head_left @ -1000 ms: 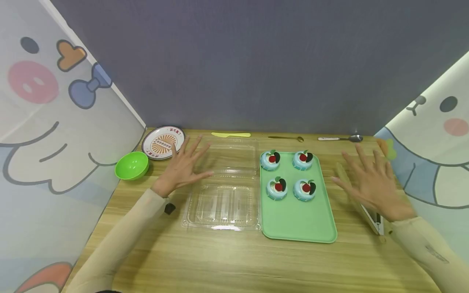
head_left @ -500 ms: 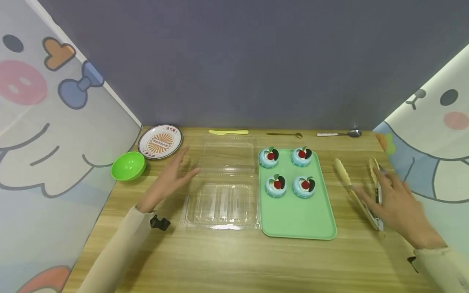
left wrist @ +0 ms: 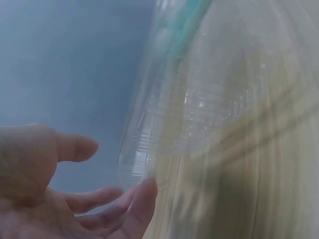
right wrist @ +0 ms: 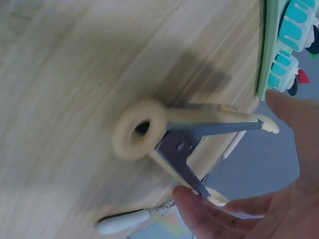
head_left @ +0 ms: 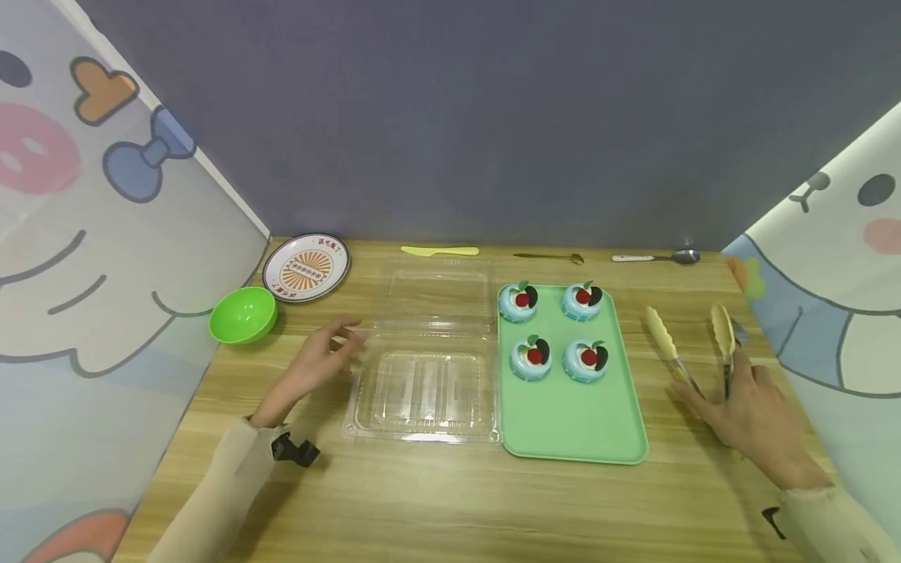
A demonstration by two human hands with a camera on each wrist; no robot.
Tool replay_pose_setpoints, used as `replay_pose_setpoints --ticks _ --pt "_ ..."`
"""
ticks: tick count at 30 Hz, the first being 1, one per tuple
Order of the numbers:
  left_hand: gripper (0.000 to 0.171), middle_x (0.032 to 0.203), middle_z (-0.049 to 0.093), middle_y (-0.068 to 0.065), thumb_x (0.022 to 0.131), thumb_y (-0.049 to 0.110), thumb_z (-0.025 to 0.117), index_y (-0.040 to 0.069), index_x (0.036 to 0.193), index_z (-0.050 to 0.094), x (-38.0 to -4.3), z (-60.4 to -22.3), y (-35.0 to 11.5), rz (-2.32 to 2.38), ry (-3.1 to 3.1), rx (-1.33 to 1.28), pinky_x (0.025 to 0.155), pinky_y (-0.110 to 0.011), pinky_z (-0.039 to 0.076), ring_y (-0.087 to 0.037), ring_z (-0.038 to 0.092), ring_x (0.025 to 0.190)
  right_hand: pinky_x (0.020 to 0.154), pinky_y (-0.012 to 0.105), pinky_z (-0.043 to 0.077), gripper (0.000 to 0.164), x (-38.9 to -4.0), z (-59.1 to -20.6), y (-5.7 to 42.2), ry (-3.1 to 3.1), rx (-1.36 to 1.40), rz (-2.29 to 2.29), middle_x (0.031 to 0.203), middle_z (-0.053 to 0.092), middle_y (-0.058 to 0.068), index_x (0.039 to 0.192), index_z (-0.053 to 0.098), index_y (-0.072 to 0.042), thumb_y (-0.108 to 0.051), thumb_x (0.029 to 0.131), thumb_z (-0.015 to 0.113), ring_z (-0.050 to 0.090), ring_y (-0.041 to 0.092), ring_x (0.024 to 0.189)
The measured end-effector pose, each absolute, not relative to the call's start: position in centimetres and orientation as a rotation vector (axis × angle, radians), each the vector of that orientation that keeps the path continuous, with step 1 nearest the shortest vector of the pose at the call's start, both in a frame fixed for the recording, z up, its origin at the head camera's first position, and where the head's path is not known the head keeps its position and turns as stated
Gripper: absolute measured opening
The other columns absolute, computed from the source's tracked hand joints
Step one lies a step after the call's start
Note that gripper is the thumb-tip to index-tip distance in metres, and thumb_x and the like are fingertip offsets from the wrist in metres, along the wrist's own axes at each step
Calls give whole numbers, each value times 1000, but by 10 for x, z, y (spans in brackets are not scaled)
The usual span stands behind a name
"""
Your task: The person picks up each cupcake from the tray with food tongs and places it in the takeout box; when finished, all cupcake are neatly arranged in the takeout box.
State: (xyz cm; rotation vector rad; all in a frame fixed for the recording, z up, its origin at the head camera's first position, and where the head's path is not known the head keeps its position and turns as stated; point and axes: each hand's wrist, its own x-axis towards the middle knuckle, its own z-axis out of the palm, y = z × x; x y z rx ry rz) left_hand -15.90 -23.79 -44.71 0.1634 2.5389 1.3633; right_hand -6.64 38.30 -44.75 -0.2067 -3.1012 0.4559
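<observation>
At the right of the tabletop (head_left: 436, 504), the right hand (head_left: 763, 422) reaches around the spread tongs (right wrist: 174, 144), its thumb and fingers apart; whether they touch it, I cannot tell. The left hand (head_left: 318, 365), fingers loosely bent and holding nothing, hovers beside the clear container (head_left: 431, 383), left of the green tray (head_left: 573, 422).

head: above, forward-down over table (head_left: 450, 500) | wrist views: close, tilted | head/right wrist share tongs (right wrist: 173, 142)
</observation>
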Motion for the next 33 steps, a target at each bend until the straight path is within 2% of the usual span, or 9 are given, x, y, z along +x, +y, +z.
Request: replay_pose_setpoints --ticks 6,12,19,23,27,30,33 --pt "47 119 56 -29 101 20 55 -1 142 44 -157 -451 -239 1467 2404 160 66 -43 64 -29 66 84 43 48 40 111 -76 -449 386 -3125 -226 459 105 44 46 144 21 17 -66 83 64 55 52 70" --pt "44 113 54 -28 100 14 54 0 141 45 -158 -452 -239 1516 2332 168 69 -44 63 -25 64 82 40 40 37 110 -79 -451 387 -3155 -262 443 106 43 42 142 24 17 -68 83 62 55 46 67" --pt "41 109 52 -25 101 14 53 3 140 48 -159 -453 -237 1532 2302 154 60 -33 62 -17 60 73 40 39 37 111 -79 -454 389 -3155 -306 464 106 42 40 142 25 16 -69 82 62 54 45 70" --pt "40 108 52 -24 101 13 54 2 139 50 -158 -452 -236 1547 2291 156 57 -31 62 -15 60 70 44 45 41 116 -75 -455 390 -3170 -316 478 113 39 43 147 19 15 -70 81 63 53 51 78" --pt "40 108 51 -24 101 13 54 3 139 50 -158 -452 -235 1552 2279 155 57 -31 62 -16 60 70 51 52 44 115 -69 -459 389 -3125 -291 502 121 37 44 150 19 12 -67 80 66 51 56 87" --pt "40 109 51 -25 100 13 55 3 139 50 -158 -452 -236 1555 2274 156 57 -32 62 -16 60 70 50 52 44 110 -65 -458 388 -3053 -259 528 121 38 45 151 22 7 -61 80 71 50 55 87" --pt "40 110 51 -25 100 12 54 3 139 50 -158 -452 -236 1557 2277 150 56 -31 62 -15 61 69 48 46 43 105 -62 -452 388 -2979 -220 526 118 40 42 151 27 5 -56 79 75 51 49 79"
